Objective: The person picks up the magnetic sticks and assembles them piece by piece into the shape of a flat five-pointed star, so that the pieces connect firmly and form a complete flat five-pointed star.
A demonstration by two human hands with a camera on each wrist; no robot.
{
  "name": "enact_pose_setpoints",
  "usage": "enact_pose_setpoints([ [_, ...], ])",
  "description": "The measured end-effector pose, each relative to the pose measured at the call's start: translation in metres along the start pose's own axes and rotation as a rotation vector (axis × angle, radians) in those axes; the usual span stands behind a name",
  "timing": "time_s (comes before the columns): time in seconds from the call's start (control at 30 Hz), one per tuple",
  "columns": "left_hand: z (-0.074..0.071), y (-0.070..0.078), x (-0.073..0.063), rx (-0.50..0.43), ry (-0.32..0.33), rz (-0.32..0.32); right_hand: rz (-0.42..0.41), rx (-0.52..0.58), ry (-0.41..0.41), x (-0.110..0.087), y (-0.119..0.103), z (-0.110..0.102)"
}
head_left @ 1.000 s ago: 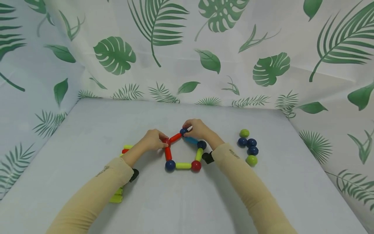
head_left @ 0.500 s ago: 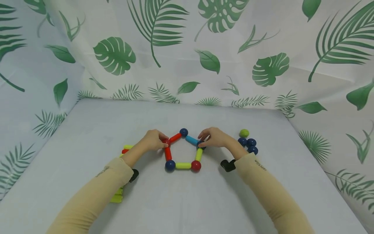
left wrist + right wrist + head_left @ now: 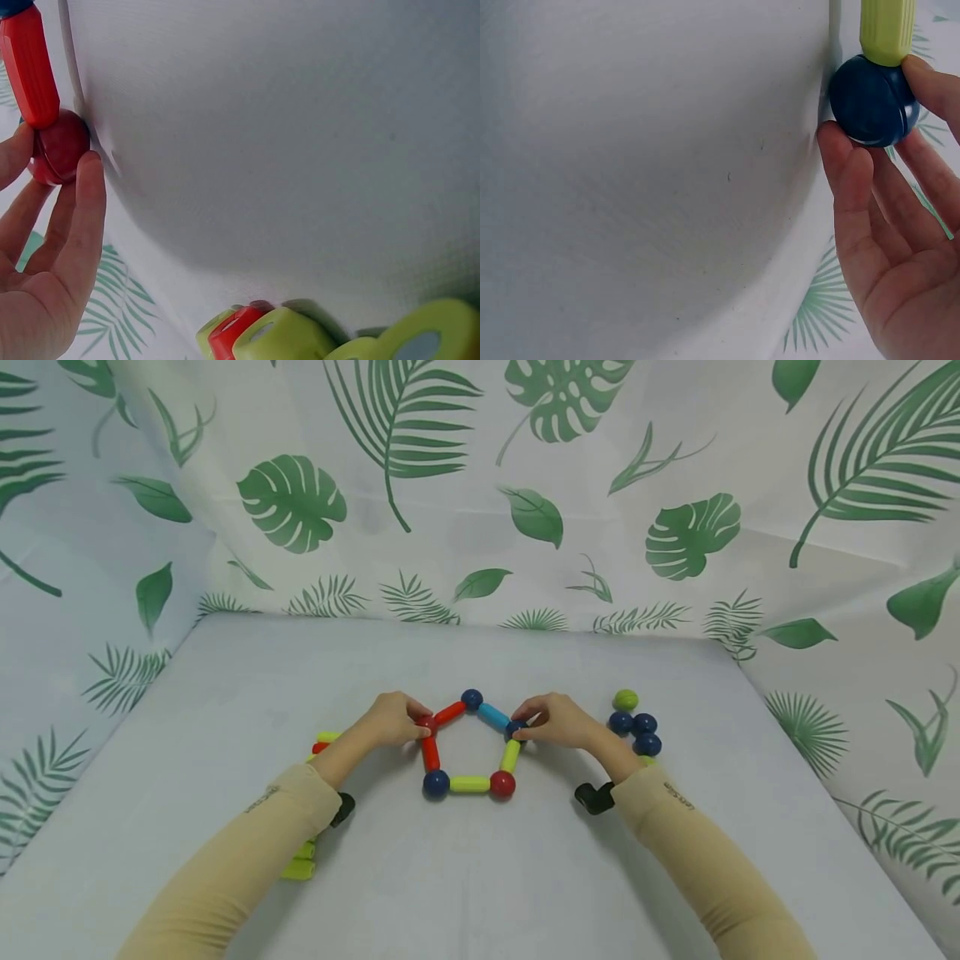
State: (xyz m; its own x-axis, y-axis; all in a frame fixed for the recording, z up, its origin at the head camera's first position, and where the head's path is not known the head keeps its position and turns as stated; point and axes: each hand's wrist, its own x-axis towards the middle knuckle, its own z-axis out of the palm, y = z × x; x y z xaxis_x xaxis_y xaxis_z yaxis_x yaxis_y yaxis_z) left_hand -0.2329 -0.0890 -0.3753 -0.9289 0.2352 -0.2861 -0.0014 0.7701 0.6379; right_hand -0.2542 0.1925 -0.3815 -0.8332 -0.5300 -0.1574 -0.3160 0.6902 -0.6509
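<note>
A five-sided ring of balls and rods lies flat in the middle of the table. My left hand (image 3: 392, 720) pinches the red ball (image 3: 61, 147) at its left corner, where two red rods (image 3: 431, 754) meet. On the opposite side my right hand (image 3: 559, 720) holds the dark blue ball (image 3: 874, 101) between thumb and fingers. From that ball a light blue rod (image 3: 493, 717) runs to the top blue ball (image 3: 472, 699), and a lime rod (image 3: 887, 30) runs to the lower red ball (image 3: 502, 784). Another lime rod (image 3: 469, 785) joins the lower blue ball (image 3: 436, 784).
Loose dark blue balls (image 3: 645, 724) and a lime ball (image 3: 626, 699) sit beyond the right forearm, which partly covers another lime ball. Lime rods (image 3: 298, 869) and a red rod (image 3: 238, 330) lie by the left forearm, partly hidden. Leaf-patterned cloth (image 3: 465, 493) walls the table.
My right hand has left the top blue ball and moved right and toward me to the right-hand blue ball, which it now grips. The left hand stays on its red ball.
</note>
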Motion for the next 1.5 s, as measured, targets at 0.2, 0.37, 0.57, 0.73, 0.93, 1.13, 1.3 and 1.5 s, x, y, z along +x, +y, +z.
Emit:
enact_pose_setpoints([
  [0.2, 0.000, 0.001, -0.001, 0.013, -0.006, -0.001, -0.008, -0.001, 0.006, -0.001, 0.000, 0.000],
  [0.37, -0.001, 0.002, -0.002, 0.031, -0.015, 0.003, -0.012, 0.000, 0.007, -0.001, -0.001, 0.000],
  [0.57, -0.001, 0.002, 0.000, 0.044, -0.027, 0.028, -0.013, -0.008, 0.010, -0.001, -0.001, 0.000],
  [0.73, -0.001, -0.001, 0.000, 0.073, -0.033, 0.041, -0.008, -0.030, 0.030, 0.001, -0.002, 0.001],
  [0.93, 0.000, -0.002, -0.004, 0.106, -0.030, 0.074, 0.037, -0.093, 0.060, 0.000, -0.005, 0.004],
  [1.13, 0.000, -0.002, -0.013, 0.117, -0.016, 0.098, 0.007, -0.123, 0.042, -0.020, -0.021, 0.009],
  [1.3, 0.001, -0.003, -0.018, 0.115, -0.023, 0.090, -0.044, -0.030, -0.092, -0.037, -0.024, 0.015],
  [1.5, 0.004, -0.001, -0.024, 0.114, -0.042, 0.096, -0.083, -0.033, -0.068, -0.042, -0.019, 0.018],
])
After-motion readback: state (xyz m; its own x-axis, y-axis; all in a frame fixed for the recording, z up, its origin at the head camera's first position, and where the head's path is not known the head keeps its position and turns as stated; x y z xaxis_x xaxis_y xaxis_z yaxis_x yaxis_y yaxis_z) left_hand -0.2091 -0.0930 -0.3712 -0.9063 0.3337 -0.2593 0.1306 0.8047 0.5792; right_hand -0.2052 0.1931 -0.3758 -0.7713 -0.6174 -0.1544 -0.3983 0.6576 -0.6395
